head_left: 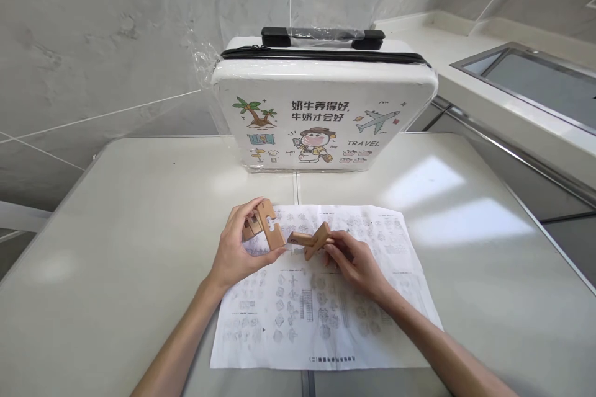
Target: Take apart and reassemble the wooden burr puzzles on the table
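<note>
My left hand [239, 248] grips a notched wooden puzzle piece [271, 225] between thumb and fingers, tilted above the paper. Behind that piece, at the fingers, more wooden puzzle pieces [252, 227] show; whether the hand holds them or they lie on the table I cannot tell. My right hand [354, 260] pinches two crossed wooden puzzle pieces [317, 240] by one end, close to the left hand's piece but apart from it. Under both hands lies a creased instruction sheet [326, 347] printed with small puzzle diagrams; from here its lettering appears upside down.
At the table's back stands a white cartoon suitcase [326, 84] wrapped in clear plastic, its black handle [321, 37] on top. The light table [116, 211] has a seam down its middle. A counter with a framed dark panel [535, 77] lies at the right; a grey wall rises behind.
</note>
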A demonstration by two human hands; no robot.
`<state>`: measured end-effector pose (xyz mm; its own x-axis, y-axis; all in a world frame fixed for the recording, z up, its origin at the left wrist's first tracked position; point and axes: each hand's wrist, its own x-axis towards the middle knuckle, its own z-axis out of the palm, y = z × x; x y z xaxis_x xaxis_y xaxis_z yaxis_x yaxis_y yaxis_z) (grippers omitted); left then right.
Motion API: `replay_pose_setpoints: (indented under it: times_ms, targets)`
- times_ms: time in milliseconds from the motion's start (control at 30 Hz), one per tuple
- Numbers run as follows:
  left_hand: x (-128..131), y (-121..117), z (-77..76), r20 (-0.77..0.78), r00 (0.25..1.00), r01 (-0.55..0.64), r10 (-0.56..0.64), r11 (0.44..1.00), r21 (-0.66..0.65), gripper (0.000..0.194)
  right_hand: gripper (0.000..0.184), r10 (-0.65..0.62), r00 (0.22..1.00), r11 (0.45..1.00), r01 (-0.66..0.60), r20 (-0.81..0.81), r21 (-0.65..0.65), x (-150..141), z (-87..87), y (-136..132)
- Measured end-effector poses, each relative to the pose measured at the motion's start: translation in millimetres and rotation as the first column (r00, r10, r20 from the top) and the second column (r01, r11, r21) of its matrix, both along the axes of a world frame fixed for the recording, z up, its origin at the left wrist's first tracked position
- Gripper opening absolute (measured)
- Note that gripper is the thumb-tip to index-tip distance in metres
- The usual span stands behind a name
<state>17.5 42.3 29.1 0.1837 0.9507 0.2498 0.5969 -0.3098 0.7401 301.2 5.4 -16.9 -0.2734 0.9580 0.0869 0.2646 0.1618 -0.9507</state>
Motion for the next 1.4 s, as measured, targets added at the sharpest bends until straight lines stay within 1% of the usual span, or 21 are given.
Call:
replay_pose_setpoints:
  times_ms: [133,267,400,500,600,733,900,1033,1167,1233,1300,1400]
  targets:
    - [-5.8,-3.4,1.5,-0.146,0.982,0.126,-0.12,0.992,0.03,0.084,0.025,-0.069,0.988,0.994,0.056,-0.14,-0.099,-0.5,5.0,3.7]
    - [-7.0,-16.9,-3.3,-0.262,0.93,0.28,-0.256,0.958,0.059,0.086,0.029,-0.105,0.977,0.987,0.078,-0.187,-0.143,-1.5,8.1,4.6]
    - [-5.1,-27.7,-7.1,-0.335,0.887,0.35,-0.319,0.936,0.036,0.088,0.028,-0.105,0.971,0.984,0.071,-0.214,-0.161,-1.4,7.9,4.6]
    - [-3.6,-29.7,-8.9,-0.362,0.869,0.38,-0.337,0.924,0.051,0.078,0.027,-0.099,0.968,0.985,0.062,-0.229,-0.163,-1.3,7.0,4.7]
    - [-3.5,-29.2,-10.6,-0.371,0.865,0.385,-0.337,0.921,0.063,0.069,0.027,-0.099,0.968,0.984,0.062,-0.23,-0.164,-1.6,6.4,4.7]
    - [-4.7,-29.4,-12.0,-0.379,0.861,0.391,-0.338,0.918,0.07,0.067,0.027,-0.096,0.971,0.985,0.061,-0.218,-0.161,-1.4,5.9,4.4]
    - [-6.3,-30.5,-10.1,-0.413,0.841,0.407,-0.348,0.912,0.06,0.064,0.027,-0.088,0.977,0.987,0.059,-0.192,-0.15,-0.4,4.8,3.9]
    - [-8.3,-31.2,-7.6,-0.436,0.824,0.426,-0.361,0.903,0.058,0.067,0.028,-0.086,0.98,0.989,0.062,-0.178,-0.138,-0.5,4.6,3.8]
    - [-9.9,-32.6,-5.6,-0.434,0.829,0.417,-0.353,0.907,0.058,0.072,0.028,-0.083,0.981,0.99,0.061,-0.175,-0.127,-1.2,4.6,3.9]
    - [-9.4,-33.0,-5.7,-0.429,0.841,0.404,-0.329,0.91,0.094,0.068,0.027,-0.08,0.98,0.99,0.058,-0.181,-0.125,-1.1,4.5,3.6]
    - [-7.7,-33.1,-7.1,-0.402,0.873,0.364,-0.275,0.917,0.161,0.058,0.026,-0.074,0.982,0.991,0.052,-0.173,-0.126,-0.8,4.5,2.7]
    - [-3.6,-34.2,-10.8,-0.289,0.936,0.271,-0.2,0.934,0.232,0.039,0.025,-0.039,0.988,0.994,0.023,-0.147,-0.109,-1.2,5.9,-0.3]
